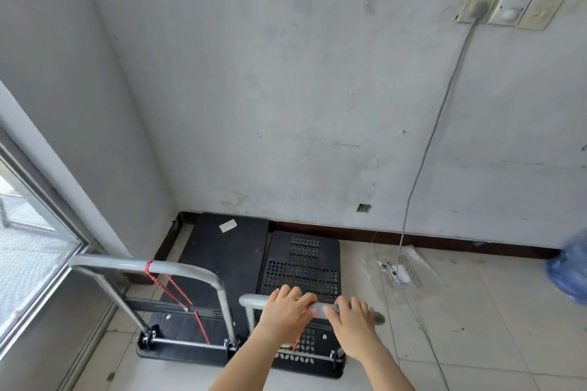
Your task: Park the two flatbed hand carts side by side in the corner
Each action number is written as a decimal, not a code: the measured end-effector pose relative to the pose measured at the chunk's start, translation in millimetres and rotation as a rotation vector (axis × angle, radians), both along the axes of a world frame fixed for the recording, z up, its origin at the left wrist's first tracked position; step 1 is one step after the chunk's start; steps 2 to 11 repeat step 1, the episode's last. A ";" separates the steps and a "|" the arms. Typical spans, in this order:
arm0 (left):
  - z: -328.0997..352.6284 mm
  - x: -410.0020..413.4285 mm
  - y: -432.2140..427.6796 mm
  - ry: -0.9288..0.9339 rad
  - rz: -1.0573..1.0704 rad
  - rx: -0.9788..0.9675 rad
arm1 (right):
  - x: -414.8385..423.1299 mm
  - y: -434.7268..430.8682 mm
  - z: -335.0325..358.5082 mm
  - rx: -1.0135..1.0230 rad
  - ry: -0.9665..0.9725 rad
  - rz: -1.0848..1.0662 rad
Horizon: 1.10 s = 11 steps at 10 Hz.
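Observation:
Two black flatbed carts stand side by side in the corner. The left cart [222,251] has a solid deck with a white label and a grey handle [178,268] tied with a red cord; its front reaches the baseboard. The right cart [301,263] has a perforated deck and sits slightly back from the wall. My left hand [286,311] and my right hand [352,322] both grip the right cart's grey handle [254,299], close together.
A window [28,232] runs along the left wall. A grey cable [425,149] hangs from a wall socket [476,6] to the tiled floor on the right, beside clear plastic wrapping [400,270]. A blue object [571,267] shows at the right edge.

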<state>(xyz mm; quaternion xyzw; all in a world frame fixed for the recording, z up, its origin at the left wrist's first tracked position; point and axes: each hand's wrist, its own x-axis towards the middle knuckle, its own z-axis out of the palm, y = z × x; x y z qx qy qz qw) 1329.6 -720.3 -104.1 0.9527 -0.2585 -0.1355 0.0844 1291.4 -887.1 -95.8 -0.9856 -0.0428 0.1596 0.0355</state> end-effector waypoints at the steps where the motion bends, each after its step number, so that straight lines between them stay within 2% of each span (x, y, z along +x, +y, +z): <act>1: 13.1 17.8 4.1 0.007 0.012 0.035 | 6.3 6.5 29.1 0.018 0.011 -0.057; 11: 13.1 17.8 4.1 0.007 0.012 0.035 | 6.3 6.5 29.1 0.018 0.011 -0.057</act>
